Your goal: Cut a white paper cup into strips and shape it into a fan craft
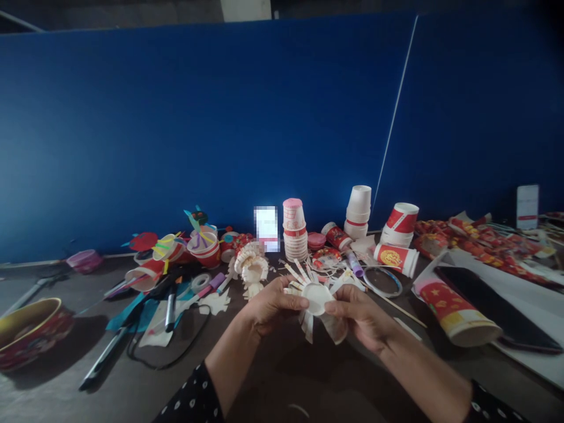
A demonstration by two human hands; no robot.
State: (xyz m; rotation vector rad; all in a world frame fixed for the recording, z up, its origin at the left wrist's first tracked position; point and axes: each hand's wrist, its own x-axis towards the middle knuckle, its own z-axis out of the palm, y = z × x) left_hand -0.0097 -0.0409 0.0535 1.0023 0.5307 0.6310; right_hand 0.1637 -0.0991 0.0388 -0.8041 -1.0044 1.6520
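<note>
Between my hands is a cut paper cup point(316, 299), its round white base facing me and its wall slit into strips that splay outward. My left hand point(275, 302) pinches it at the left edge of the base, thumb on top. On the right side, my right hand point(359, 311) grips the base and a wider flap, also with the thumb on top. The fingers behind the paper are partly hidden. Just beyond my left hand stands a cream figure point(253, 270) with curled paper strips around its top. Paper scraps point(215, 301) lie left of it.
Behind stand stacked paper cups point(294, 232), more white cups point(359, 211) and a phone point(267, 226). Pens point(171, 308), a tape roll point(201, 283) and a black cord point(170, 365) lie left. A patterned bowl point(37, 335) sits far left. Right are a red cup point(458, 311) and a black tablet-like slab point(497, 308).
</note>
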